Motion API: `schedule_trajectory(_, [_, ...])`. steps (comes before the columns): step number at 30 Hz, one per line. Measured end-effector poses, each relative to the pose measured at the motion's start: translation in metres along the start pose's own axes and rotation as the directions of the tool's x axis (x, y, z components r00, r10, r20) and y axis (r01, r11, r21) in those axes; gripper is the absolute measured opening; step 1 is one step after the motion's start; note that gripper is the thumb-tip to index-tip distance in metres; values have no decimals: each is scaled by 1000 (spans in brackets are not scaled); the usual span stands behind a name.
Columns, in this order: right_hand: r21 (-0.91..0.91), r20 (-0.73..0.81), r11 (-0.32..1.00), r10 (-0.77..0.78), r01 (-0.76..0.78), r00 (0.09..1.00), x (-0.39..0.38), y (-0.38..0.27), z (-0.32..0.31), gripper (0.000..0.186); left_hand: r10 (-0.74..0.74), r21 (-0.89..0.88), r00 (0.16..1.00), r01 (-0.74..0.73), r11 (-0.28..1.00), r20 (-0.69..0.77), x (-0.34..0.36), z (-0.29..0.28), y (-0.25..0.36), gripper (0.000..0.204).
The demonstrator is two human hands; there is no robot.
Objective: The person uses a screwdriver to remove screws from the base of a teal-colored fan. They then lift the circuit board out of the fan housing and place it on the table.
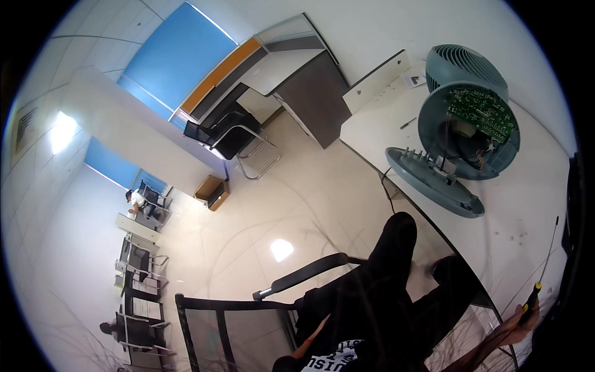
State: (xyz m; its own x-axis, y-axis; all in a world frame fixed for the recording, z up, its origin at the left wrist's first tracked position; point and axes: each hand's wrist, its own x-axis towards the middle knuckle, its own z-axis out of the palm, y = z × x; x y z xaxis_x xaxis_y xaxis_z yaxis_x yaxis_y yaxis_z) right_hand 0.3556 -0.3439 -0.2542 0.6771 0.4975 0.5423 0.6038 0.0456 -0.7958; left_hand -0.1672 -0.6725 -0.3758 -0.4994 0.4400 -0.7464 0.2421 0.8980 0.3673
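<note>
My right hand [519, 327] is closed around the handle of a screwdriver [543, 266] at the lower right, its long thin shaft pointing up over the white table. Only a sliver of my left hand [318, 329] shows beyond an orange wristband, against my dark clothes; its fingers are hidden. Farther off on the table stands an opened grey-green round appliance housing [427, 124] with a slatted grille. A green circuit board [483, 111] and several wires show inside it. Its detached oval cover [434, 186], with posts and a metal part, leans at the table's left edge.
A pen-like tool [408, 123] lies on the white table [496, 248], left of the housing. A dark cable [387, 189] hangs over the table edge. My legs [390, 260] and a chair armrest [304, 276] are beside it. Two people sit far left; a black chair [235, 133] stands beyond.
</note>
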Motion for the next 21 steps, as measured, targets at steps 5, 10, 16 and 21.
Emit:
schedule_trajectory(5, [13,-22,1000,22,-22,1000,0,3,3,40,-23,-16,999,23,1000,-24,-24,0,-13,28])
schedule_trajectory(10, [22,7,1000,-3,2,1000,8,-5,9,38,-19,-6,1000,19,1000,-14,-49,4,-28,29])
schedule_trajectory(16, [-19,-75,1000,-6,4,997,8,-21,7,42,44,38,999,-43,998,-24,-38,-9,-4,29])
schedule_trajectory(21, [34,-81,998,-43,46,996,3,-37,8,42,145,112,989,-143,983,-9,-9,-15,41,30])
